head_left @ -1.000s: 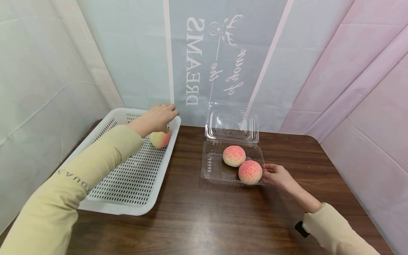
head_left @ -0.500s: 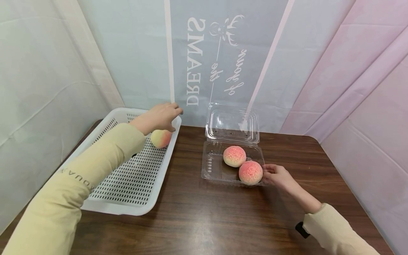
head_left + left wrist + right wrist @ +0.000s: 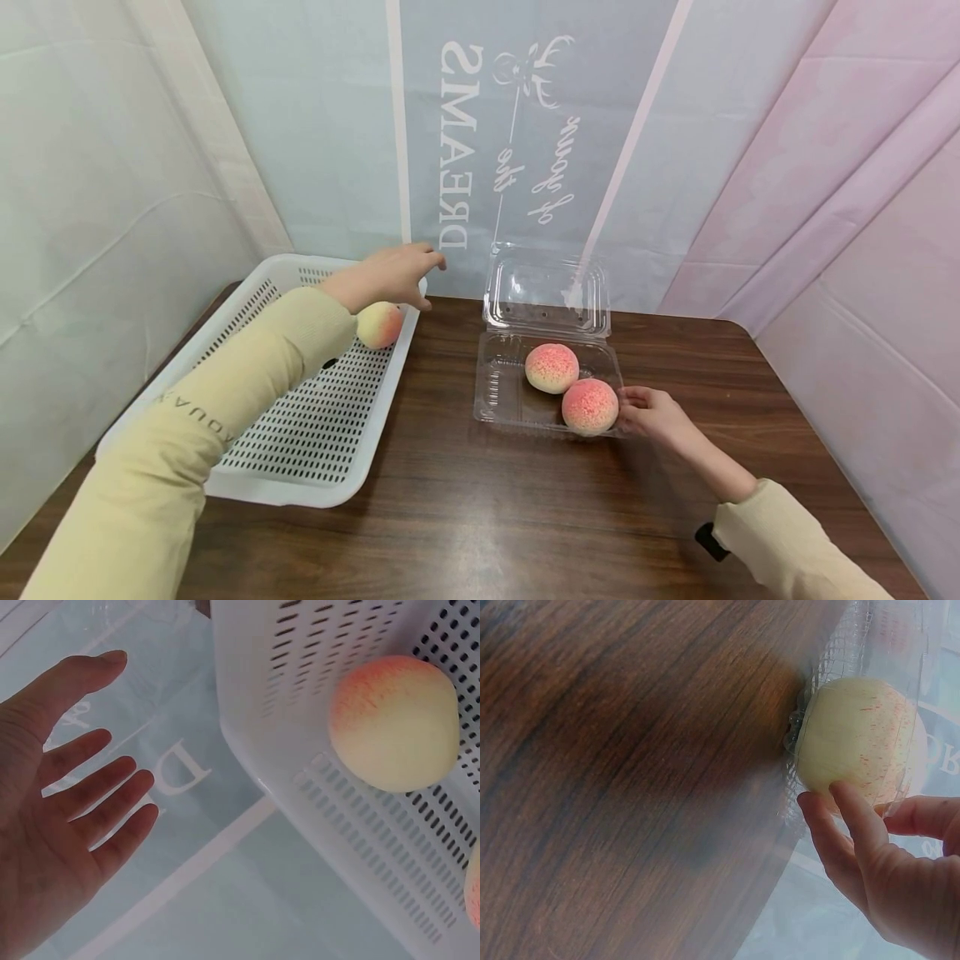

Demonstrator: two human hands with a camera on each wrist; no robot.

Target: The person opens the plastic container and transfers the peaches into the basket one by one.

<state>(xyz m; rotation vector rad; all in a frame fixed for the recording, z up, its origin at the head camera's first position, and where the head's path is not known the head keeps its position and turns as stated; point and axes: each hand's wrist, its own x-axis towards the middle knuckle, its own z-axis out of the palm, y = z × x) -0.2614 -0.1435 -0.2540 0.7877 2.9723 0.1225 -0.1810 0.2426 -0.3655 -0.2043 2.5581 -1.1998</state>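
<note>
In the head view my left hand (image 3: pixel 393 271) is over the far right corner of the white basket (image 3: pixel 393 392), holding nothing. Its fingers are spread and relaxed in the left wrist view. Below it a yellow-and-pink peach (image 3: pixel 379 325) lies in the basket; a second peach (image 3: pixel 473 889) is cut off by the left wrist view's edge. My right hand (image 3: pixel 654 414) pinches the right side wall of an open clear plastic container (image 3: pixel 498 400). Inside are two pink peaches, one near the middle (image 3: pixel 552 368) and one by the front right corner (image 3: pixel 589 407), beside my fingertips.
The container's raised lid (image 3: pixel 546 287) stands up at the back, close to the printed curtain (image 3: pixel 337 125). Brown wooden table (image 3: pixel 465 517) surface lies between basket and container and in front of them. Curtains also hang at the left and right.
My left hand has shifted a little to the right, off the peach and past the basket's rim, showing more of that peach. The right hand and the container have stayed put.
</note>
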